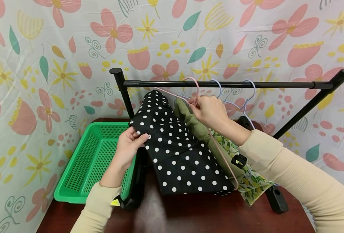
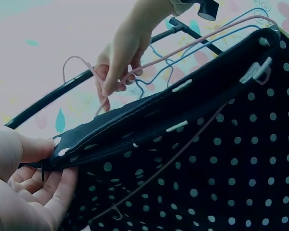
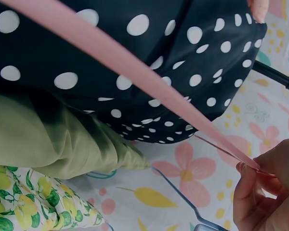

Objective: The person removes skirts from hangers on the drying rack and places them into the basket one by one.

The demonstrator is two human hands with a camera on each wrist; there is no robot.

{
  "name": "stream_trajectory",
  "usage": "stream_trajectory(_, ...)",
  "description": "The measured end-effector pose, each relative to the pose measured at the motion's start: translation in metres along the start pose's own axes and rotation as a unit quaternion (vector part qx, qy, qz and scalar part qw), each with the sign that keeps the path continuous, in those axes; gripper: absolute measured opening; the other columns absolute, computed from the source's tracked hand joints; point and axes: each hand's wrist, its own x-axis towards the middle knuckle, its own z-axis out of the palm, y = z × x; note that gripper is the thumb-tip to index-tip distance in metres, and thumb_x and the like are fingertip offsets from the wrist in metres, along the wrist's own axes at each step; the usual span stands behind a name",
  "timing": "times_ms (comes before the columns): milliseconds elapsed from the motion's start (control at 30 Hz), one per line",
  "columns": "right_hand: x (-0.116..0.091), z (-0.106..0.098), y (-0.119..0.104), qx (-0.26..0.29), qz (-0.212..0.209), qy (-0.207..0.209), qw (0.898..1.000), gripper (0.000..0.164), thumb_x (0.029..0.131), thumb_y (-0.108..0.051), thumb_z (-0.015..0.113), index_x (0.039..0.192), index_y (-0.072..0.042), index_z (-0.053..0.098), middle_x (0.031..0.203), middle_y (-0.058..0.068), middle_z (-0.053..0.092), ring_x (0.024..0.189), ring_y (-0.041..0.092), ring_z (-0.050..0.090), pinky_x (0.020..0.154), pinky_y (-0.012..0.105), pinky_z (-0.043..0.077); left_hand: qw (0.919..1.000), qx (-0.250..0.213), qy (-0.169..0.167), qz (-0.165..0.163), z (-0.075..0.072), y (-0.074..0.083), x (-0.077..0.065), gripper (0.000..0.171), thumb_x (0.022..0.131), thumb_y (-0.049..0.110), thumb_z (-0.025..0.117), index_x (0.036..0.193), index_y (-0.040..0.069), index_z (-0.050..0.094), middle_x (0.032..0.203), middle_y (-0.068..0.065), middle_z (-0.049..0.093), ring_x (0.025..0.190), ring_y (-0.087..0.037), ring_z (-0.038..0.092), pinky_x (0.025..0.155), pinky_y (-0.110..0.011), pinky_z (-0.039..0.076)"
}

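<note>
The left hand pinches mid-frame polka-dot cloth, which could slip if the right hand, gripping the hanger, tilts it.

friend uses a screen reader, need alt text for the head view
A person's left fingers hold black fabric with white polka dots while the right fingers grip a thin pink hanger at a black horizontal rail. A green perforated plastic basket sits at left.
</note>
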Motion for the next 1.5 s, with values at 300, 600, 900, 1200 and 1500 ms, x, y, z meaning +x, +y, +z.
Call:
stream_trajectory(300,-0.001,-0.002,0.002,0.013,-0.012,0.004,1.0,0.017,0.087,-0.018,0.06,0.08,-0.009,0.072,0.074,0.004,0.07,0.038,0.011,0.023,0.034,0.025,0.018,0.9993,0.029,-0.011,0.021,-0.01,0.019,-0.001,0.043,0.086,0.0,0.062,0.127,-0.003,0.049,0.092,0.008,0.067,0.08,-0.007,0.065,0.07,-0.023,0.054)
stream_trajectory(600,0.0,-0.002,0.003,0.008,-0.007,0.001,1.0,0.018,0.087,-0.018,0.06,0.073,-0.011,0.069,0.053,0.002,0.057,0.039,0.011,0.025,0.035,0.027,0.02,0.9965,0.064,-0.013,0.051,-0.02,0.031,-0.004,0.037,0.085,0.002,0.063,0.12,-0.005,0.051,0.087,0.008,0.068,0.079,-0.008,0.065,0.07,-0.023,0.054)
stream_trajectory(900,0.001,-0.001,0.003,0.006,-0.005,0.0,1.0,0.017,0.087,-0.017,0.058,0.079,-0.01,0.072,0.042,-0.002,0.042,0.038,0.011,0.026,0.034,0.026,0.019,0.9932,0.085,-0.01,0.078,-0.031,0.04,-0.006,0.035,0.085,0.005,0.065,0.118,-0.002,0.055,0.086,0.008,0.068,0.079,-0.008,0.064,0.072,-0.022,0.053)
stream_trajectory(1200,0.0,-0.001,0.003,-0.004,0.002,0.003,1.0,0.041,0.087,-0.017,0.057,0.05,-0.014,0.04,0.041,-0.005,0.03,0.038,0.015,0.031,0.035,0.027,0.021,0.9879,0.121,0.004,0.097,-0.045,0.044,-0.011,0.029,0.086,0.008,0.065,0.113,0.0,0.058,0.087,0.008,0.068,0.08,-0.009,0.064,0.072,-0.02,0.052)
stream_trajectory(1500,0.0,-0.003,0.002,-0.004,0.002,0.006,1.0,0.041,0.087,-0.018,0.056,0.05,-0.014,0.039,0.041,-0.006,0.029,0.038,0.015,0.032,0.035,0.027,0.021,0.9852,0.121,0.007,0.121,-0.059,0.045,-0.018,0.023,0.085,0.004,0.064,0.108,0.004,0.061,0.085,0.007,0.068,0.076,-0.009,0.063,0.068,-0.019,0.051)
